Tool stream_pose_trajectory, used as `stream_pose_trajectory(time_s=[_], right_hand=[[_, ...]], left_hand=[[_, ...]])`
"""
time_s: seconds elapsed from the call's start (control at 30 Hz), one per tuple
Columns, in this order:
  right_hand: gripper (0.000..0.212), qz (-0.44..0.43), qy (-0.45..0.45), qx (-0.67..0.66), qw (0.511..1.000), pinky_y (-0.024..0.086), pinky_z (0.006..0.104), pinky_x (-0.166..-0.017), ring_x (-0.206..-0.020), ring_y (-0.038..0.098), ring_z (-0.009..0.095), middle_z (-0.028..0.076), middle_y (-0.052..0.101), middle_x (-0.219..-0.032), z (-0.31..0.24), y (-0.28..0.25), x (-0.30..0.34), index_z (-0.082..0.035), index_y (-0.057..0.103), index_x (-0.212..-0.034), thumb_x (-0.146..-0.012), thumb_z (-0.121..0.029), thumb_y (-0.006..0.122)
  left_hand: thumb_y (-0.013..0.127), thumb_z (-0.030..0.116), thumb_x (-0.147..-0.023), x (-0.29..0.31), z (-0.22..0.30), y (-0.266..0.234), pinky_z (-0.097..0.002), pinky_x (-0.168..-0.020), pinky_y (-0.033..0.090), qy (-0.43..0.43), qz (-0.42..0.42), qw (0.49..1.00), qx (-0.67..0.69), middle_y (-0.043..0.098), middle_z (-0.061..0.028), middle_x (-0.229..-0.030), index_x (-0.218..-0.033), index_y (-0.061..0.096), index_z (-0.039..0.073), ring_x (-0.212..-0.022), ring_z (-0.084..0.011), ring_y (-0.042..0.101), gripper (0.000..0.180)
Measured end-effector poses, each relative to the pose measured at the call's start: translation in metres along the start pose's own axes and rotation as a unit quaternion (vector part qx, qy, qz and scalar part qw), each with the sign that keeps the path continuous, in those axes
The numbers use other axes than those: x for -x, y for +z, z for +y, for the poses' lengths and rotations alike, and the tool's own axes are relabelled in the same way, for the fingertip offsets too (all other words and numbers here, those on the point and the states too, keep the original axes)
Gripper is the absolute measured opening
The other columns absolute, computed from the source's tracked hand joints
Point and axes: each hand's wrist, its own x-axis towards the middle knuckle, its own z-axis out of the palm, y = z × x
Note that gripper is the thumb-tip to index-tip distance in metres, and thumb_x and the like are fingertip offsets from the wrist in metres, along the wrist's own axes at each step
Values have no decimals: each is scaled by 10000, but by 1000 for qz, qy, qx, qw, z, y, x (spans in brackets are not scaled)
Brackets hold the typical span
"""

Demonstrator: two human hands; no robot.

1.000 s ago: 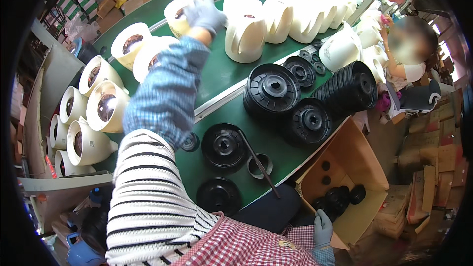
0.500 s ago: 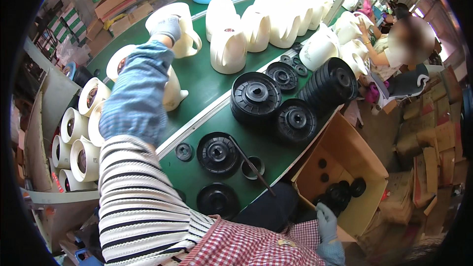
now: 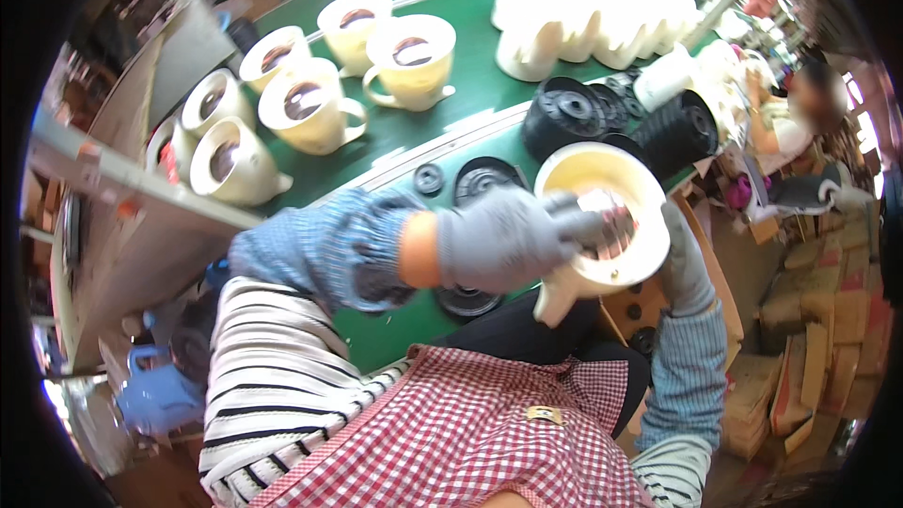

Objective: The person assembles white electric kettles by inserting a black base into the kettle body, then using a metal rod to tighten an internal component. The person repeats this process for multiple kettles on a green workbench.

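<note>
In front of my lap is a cream plastic kettle body (image 3: 649, 188), tilted with its wide round mouth toward me and its handle pointing down and left. My left hand (image 3: 513, 237), in a grey glove, grips it with the fingers reaching over the rim into the mouth, somewhat blurred. A shiny reddish-brown round piece (image 3: 613, 226) shows beside those fingertips, inside the body. My right hand (image 3: 689, 263), also gloved, is closed round the body's right side, its fingers partly hidden. Behind lie black round bases (image 3: 564, 113) and a small black ring (image 3: 428, 179).
More kettle bodies (image 3: 409, 52) stand mouth-up on the green belt (image 3: 470, 122) at left; others (image 3: 527, 47) stand mouth-down farther back. An open cardboard box (image 3: 724, 315) with black parts stands right of my lap. A co-worker (image 3: 781, 122) sits at far right. A blue kettle (image 3: 160, 390) is low left.
My left hand has come back from the belt to my lap with a kettle body. My right hand has risen from beside the box and taken its side. The view has shifted.
</note>
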Motion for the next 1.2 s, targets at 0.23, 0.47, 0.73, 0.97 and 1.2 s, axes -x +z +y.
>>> stream_pose_trajectory(time_s=[0.23,0.47,0.73,0.97,1.2], right_hand=[[653,12,122,-100,987,471,333,-1029,-1164,629,230,165,638,-1308,14,18,77,99,493,-1411,-927,-334,560],[727,1,107,-160,981,509,313,-972,-1114,655,215,186,640,-1290,-52,38,82,115,439,-1442,-924,-381,558],[693,-99,124,-259,953,455,331,-1058,-1199,606,214,166,620,-1326,-29,79,52,98,410,-1479,-964,-327,594],[655,-139,161,-269,939,489,325,-1030,-1211,578,186,155,561,-1383,-13,93,20,76,374,-1514,-994,-277,555],[513,331,10,-41,943,538,271,-856,-970,640,150,140,661,-1261,95,3,-84,6,573,-1377,-947,-235,716]], left_hand=[[776,72,-720,54,25,63,-440,-1021,510,-57,202,947,241,520,-244,-1407,-1250,613,41,-1246,-393,567,555],[538,332,-1056,95,24,177,-404,-1078,469,-95,79,857,500,575,-165,-1426,-1491,448,15,-1292,-290,570,546],[526,349,-1057,98,19,182,-405,-1079,468,-332,160,421,829,572,-168,-1429,-1491,448,15,-1292,-293,570,554],[516,364,-1057,119,8,178,-407,-1080,468,-353,199,382,830,570,-170,-1432,-1491,448,14,-1291,-296,571,561],[506,380,-1058,137,-1,175,-408,-1081,468,-370,230,363,824,567,-173,-1434,-1491,448,14,-1290,-299,571,569]])
